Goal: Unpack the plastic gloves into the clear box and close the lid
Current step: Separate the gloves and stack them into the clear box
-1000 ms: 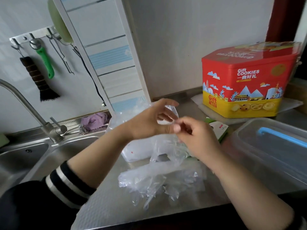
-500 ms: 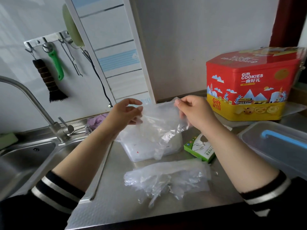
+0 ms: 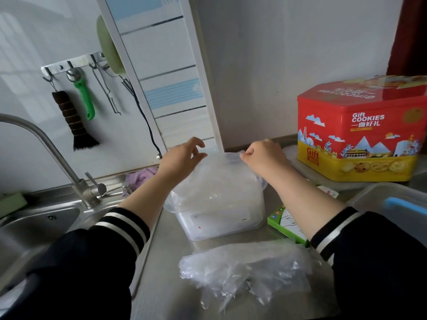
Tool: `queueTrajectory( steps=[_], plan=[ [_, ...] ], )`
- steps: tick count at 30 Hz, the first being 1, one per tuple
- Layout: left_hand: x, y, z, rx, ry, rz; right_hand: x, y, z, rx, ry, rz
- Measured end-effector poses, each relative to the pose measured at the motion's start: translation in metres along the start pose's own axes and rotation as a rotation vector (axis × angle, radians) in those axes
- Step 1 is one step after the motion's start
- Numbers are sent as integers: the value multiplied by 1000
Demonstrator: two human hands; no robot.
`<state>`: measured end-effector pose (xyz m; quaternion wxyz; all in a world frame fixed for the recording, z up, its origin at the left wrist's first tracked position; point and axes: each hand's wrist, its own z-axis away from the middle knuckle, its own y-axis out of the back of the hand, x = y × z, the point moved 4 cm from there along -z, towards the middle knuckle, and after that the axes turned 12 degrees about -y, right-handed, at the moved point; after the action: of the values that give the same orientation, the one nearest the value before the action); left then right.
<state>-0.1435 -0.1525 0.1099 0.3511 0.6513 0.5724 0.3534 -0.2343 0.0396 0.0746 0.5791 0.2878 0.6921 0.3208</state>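
A person's two forearms, in dark sleeves with white-striped cuffs, reached forward over a steel counter (image 3: 171, 262) beside a sink (image 3: 34, 227). Between the hands sat the clear box (image 3: 221, 218), a translucent, milky plastic tub with a white label on its near wall. A sheet of thin, see-through plastic gloves (image 3: 215, 181) lay draped over the box's open top, crinkled and glossy, hanging a little over the left rim.

The left hand (image 3: 182, 158) hovered at the far left corner of the box, its fingers curled with thumb and forefinger close together at the sheet's edge; whether they actually pinched the film could not be told. The right hand (image 3: 263, 158) was at the far right corner, fingers curled tight, gripping the sheet's far edge.

Nearer the camera, a second loose heap of gloves (image 3: 247, 271) lay flat on the counter, cloudy and wrinkled, with finger shapes trailing toward the front edge. Just right of the box lay a green and white carton (image 3: 284, 225) printed with a hand outline, partly hidden by the right forearm. At the right edge rested a clear lid (image 3: 381, 204) with a blue strip. Behind it stood a red and yellow cookie tin (image 3: 360, 130). A brush (image 3: 74, 121) and a green-handled tool (image 3: 84, 95) hung on wall hooks above the tap (image 3: 46, 144).
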Motion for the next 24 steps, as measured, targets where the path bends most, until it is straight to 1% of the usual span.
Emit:
queueTrajectory(
  steps=[2, 4, 7, 10, 12, 15, 18, 20, 22, 24],
  plan=[
    [-3, -9, 3, 0, 20, 10, 4, -3, -3, -19, -27, 64],
    [-6, -16, 7, -6, 29, 23, 8, -7, -6, -44, -53, 77],
    [-7, -18, 9, -40, -39, -6, 10, -10, -8, -89, -78, 61],
    [-8, -9, 9, -31, -108, -80, 9, -9, -6, -84, -84, 15],
    [-13, 1, 9, 2, -103, -114, 9, -6, -4, -63, -78, -47],
    [-14, 17, 13, 87, -77, -55, 11, -4, -1, -61, -99, -145],
    [-3, 26, 17, 128, -66, -15, 14, -1, 0, -30, -117, -330],
    [11, 33, 20, 173, -74, -18, 18, 5, 6, 43, -63, -461],
    [31, 41, 30, 265, -128, 8, 22, 15, 22, 151, 41, -576],
    [57, 42, 46, 313, -201, 100, 29, 25, 43, 200, 121, -679]
  ],
)
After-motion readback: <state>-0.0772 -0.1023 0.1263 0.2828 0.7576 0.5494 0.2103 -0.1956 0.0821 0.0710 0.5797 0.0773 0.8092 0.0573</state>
